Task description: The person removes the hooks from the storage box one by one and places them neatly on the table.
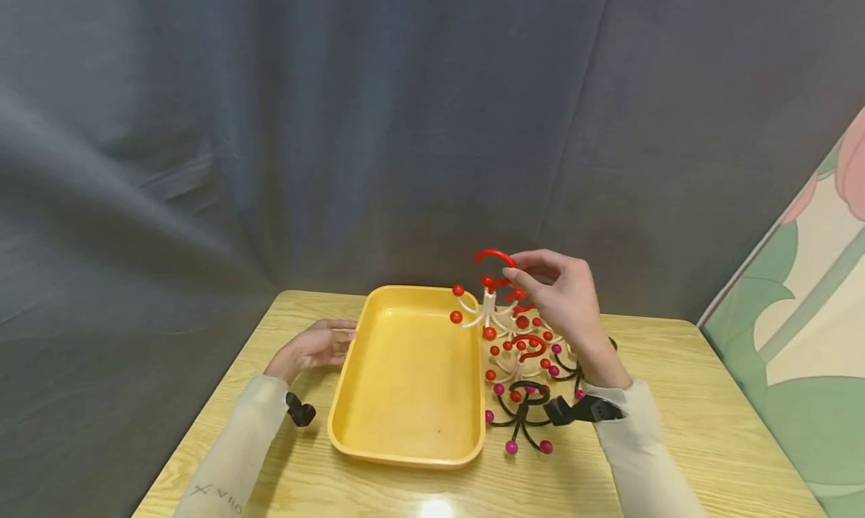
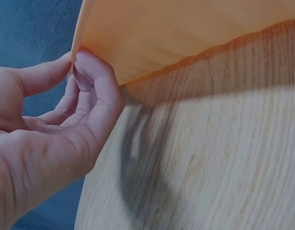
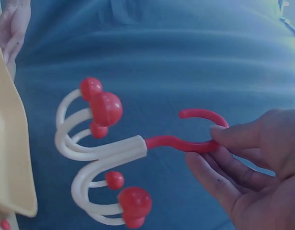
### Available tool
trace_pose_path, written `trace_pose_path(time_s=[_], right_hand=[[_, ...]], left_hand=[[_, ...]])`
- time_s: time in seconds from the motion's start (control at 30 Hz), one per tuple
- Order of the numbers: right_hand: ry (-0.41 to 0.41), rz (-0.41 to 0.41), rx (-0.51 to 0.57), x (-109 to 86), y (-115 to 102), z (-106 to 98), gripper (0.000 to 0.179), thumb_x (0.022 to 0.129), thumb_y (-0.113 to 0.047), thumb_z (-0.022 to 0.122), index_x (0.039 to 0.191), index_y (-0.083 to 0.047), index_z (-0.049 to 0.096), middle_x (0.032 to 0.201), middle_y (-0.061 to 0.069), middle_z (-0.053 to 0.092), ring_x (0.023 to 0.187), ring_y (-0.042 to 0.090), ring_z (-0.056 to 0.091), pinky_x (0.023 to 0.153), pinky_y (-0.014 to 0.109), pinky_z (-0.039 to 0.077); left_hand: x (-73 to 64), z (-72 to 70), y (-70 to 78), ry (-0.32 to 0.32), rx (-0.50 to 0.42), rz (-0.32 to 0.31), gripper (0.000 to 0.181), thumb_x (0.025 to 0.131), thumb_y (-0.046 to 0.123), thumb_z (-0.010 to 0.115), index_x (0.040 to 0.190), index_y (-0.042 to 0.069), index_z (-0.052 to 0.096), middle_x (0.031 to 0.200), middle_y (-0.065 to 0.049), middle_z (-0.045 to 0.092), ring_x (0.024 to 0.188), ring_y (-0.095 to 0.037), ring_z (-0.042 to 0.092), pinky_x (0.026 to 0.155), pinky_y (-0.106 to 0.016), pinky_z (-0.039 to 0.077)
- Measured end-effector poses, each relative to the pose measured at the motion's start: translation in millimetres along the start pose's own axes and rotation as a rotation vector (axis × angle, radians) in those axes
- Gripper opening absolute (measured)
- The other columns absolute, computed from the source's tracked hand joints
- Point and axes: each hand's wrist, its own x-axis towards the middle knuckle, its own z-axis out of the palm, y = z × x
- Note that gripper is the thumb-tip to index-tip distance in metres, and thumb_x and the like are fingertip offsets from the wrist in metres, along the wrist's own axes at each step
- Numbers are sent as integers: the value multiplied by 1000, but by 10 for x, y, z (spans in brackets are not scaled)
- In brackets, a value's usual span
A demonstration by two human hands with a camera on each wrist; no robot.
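Note:
Between thumb and fingertips my right hand pinches the red hook of a white multi-armed hook hanger with red ball tips. The hanger is held up over the right rim of a yellow tray, its curved arms hanging below the hook in the head view. The tray's interior shows bare. At the tray's left side, my left hand grips the rim; in the left wrist view the thumb and curled fingers meet around that edge.
Right of the tray, several more hook hangers lie bunched on the wooden table: white ones with red hooks, and black ones with pink ball tips. Grey cloth hangs behind the table. A floral panel stands at the right.

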Motion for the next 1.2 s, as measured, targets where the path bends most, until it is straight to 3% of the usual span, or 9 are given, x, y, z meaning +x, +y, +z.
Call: trace_pose_path(time_s=[0.23, 0.5, 0.7, 0.93, 1.2], right_hand=[[16, -1, -104, -275, 36, -387, 22, 95, -30, 80, 110, -13, 80, 98, 10, 81, 77, -1, 72, 64, 19, 55], [13, 21, -92, -614, 201, -698, 22, 95, -21, 80, 112, -8, 79, 94, -17, 78, 84, -2, 75, 78, 9, 57], [41, 71, -99, -863, 388, -875, 22, 93, -18, 82, 111, -6, 79, 94, -25, 76, 88, -10, 71, 79, 7, 56], [44, 135, -156, -1092, 683, -964, 28, 94, -22, 81, 114, -3, 77, 95, -32, 72, 92, -20, 65, 77, 5, 55], [45, 182, -165, -1320, 1016, -897, 22, 95, -18, 80, 111, -3, 78, 88, -23, 77, 87, -15, 66, 74, 5, 55]], left_hand=[[-1, -42, -9, -9, 3, 3, 59, 109, 9, 55, 159, -6, 29, 110, -1, 73, 95, -13, 72, 79, -30, 62], [-11, -86, -23, 5, 9, 8, 56, 109, 11, 56, 157, -5, 33, 111, -1, 73, 96, -13, 72, 80, -29, 63], [-26, -73, -20, 16, -1, 3, 54, 108, 10, 56, 157, -4, 35, 111, -1, 73, 96, -14, 72, 81, -31, 63], [-23, -93, -20, 21, 5, 11, 56, 108, 11, 57, 157, -4, 35, 112, -1, 73, 97, -15, 72, 81, -31, 63], [-9, -111, -67, 26, 5, 8, 54, 108, 10, 56, 157, -1, 36, 112, -2, 74, 96, -15, 73, 81, -31, 63]])
